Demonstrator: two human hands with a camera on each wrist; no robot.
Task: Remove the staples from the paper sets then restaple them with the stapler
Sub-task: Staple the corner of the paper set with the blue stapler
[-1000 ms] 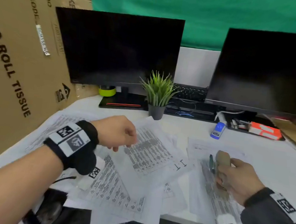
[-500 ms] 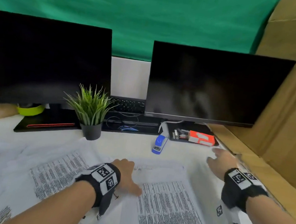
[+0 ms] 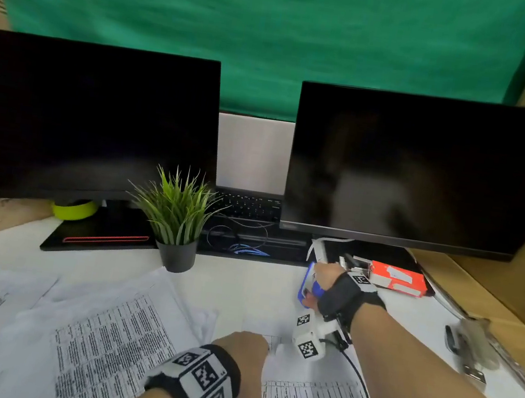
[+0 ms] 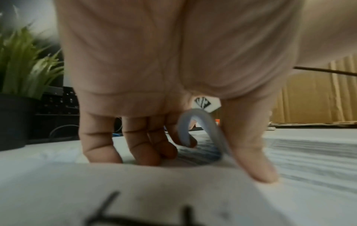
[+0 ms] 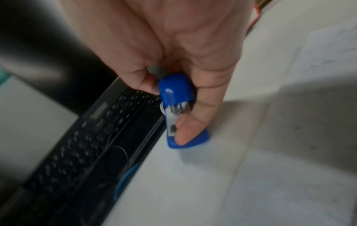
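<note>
Restapling step — I'm gripping the small blue plastic stapler [image 5: 176, 97] in my right hand [image 3: 324, 275] by the monitors, my left hand [image 3: 246, 352] pinching a printed white paper set [image 4: 201, 126] corner; next, I'm judging, stapler onto that corner.

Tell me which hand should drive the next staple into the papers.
Right. The right hand already grips the blue stapler, held above the desk near the keyboard. The left hand is busy pinching up a corner of the papers.

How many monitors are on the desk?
2: left monitor behind the plant, right monitor behind the right hand. None appear hidden.
</note>
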